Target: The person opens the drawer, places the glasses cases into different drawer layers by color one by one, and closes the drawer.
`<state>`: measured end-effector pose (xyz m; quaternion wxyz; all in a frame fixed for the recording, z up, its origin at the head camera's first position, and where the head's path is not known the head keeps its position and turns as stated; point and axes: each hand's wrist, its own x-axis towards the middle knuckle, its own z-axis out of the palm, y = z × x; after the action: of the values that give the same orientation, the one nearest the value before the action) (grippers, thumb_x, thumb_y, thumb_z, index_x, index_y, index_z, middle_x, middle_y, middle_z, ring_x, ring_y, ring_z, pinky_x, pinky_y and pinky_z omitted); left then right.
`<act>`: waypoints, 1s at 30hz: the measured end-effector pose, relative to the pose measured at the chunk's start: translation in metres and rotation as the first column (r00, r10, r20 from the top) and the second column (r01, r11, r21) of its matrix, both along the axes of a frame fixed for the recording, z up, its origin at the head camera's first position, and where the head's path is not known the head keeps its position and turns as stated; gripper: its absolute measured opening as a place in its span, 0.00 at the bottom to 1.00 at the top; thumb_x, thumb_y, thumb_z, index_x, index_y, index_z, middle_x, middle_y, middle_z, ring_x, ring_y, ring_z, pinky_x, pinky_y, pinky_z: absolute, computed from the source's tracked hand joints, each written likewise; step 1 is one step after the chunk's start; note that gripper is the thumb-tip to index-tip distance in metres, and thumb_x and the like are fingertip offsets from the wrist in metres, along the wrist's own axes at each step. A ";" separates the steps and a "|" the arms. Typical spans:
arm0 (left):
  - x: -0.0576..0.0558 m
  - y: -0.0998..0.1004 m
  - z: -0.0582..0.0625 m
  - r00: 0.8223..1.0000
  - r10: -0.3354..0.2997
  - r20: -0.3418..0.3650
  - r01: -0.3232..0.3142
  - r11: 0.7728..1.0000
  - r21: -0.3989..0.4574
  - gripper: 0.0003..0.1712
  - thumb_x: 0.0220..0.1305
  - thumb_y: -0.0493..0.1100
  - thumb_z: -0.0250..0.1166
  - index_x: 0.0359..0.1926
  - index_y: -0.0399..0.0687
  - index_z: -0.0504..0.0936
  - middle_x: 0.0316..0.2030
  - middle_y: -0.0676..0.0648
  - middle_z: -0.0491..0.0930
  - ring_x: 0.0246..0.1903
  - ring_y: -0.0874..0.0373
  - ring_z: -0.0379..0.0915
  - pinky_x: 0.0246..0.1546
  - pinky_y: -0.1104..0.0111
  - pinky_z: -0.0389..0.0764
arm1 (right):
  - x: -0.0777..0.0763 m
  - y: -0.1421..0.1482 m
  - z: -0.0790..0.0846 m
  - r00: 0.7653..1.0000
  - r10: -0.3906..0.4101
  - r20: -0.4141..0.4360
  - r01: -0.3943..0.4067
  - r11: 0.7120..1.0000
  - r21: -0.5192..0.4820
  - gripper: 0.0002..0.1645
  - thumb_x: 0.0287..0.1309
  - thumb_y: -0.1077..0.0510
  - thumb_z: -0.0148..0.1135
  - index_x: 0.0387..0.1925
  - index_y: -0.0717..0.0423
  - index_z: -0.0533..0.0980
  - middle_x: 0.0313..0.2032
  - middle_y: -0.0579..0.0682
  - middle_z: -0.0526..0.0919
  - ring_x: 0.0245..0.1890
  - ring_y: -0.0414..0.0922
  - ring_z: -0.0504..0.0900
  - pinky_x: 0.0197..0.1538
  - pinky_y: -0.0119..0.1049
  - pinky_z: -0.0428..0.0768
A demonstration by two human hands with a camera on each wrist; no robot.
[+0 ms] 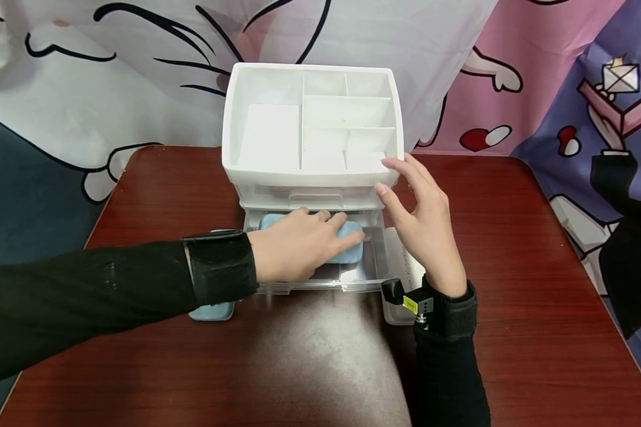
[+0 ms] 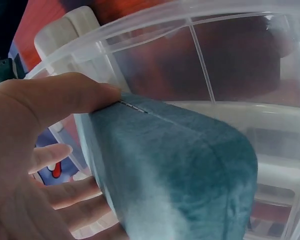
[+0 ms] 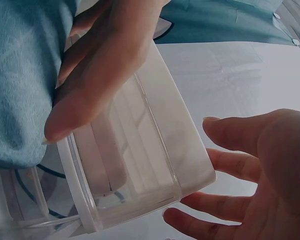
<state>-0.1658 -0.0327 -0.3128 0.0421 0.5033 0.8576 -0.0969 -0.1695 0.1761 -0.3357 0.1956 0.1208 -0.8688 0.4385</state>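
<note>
My left hand (image 1: 304, 243) holds a light blue velvety case (image 1: 347, 256) by its edges, with thumb and fingers on either side of it. In the left wrist view the case (image 2: 175, 165) shows a rounded end and a short metal strip along its seam. It is in or just over the pulled-out clear drawer (image 1: 376, 252) of a white desktop organizer (image 1: 312, 178). My right hand (image 1: 424, 219) is at the organizer's front right corner, thumb in front and fingers along the side, loosely spread. In the right wrist view, those fingers (image 3: 230, 212) are right at the corner.
A white box (image 1: 406, 267) with printed text lies right of the drawer, partly under my right wrist. Another blue object (image 1: 213, 312) shows below my left forearm. The organizer's divided top tray stands at the back of the brown table (image 1: 513, 267), before a patterned cloth.
</note>
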 end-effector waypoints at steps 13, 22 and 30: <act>-0.004 0.000 -0.010 0.998 -0.028 -0.061 0.030 0.999 0.044 0.33 0.56 0.38 0.66 0.63 0.50 0.65 0.50 0.42 0.74 0.40 0.48 0.79 0.27 0.61 0.81 | 0.000 -0.001 0.000 1.000 0.008 0.001 -0.008 1.000 0.012 0.22 0.63 0.54 0.63 0.58 0.49 0.76 0.66 0.53 0.71 0.64 0.46 0.71 0.65 0.51 0.67; -0.006 -0.001 -0.018 1.000 0.001 -0.019 0.000 0.998 0.057 0.34 0.56 0.37 0.66 0.63 0.48 0.63 0.51 0.40 0.73 0.39 0.47 0.79 0.27 0.60 0.82 | 0.000 -0.001 0.000 1.000 0.016 -0.004 -0.016 1.000 0.008 0.23 0.62 0.54 0.63 0.59 0.49 0.75 0.66 0.53 0.70 0.64 0.45 0.71 0.66 0.50 0.67; -0.008 -0.003 -0.021 1.000 -0.015 -0.026 0.016 0.999 0.045 0.33 0.59 0.38 0.65 0.65 0.46 0.64 0.51 0.41 0.73 0.39 0.48 0.78 0.30 0.61 0.83 | -0.001 0.000 0.000 1.000 0.018 -0.005 -0.018 1.000 0.007 0.23 0.62 0.54 0.63 0.59 0.49 0.75 0.66 0.52 0.70 0.63 0.45 0.71 0.65 0.49 0.68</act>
<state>-0.1739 -0.0355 -0.3337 0.0186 0.5093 0.8563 -0.0841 -0.1702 0.1763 -0.3356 0.1936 0.1304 -0.8687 0.4369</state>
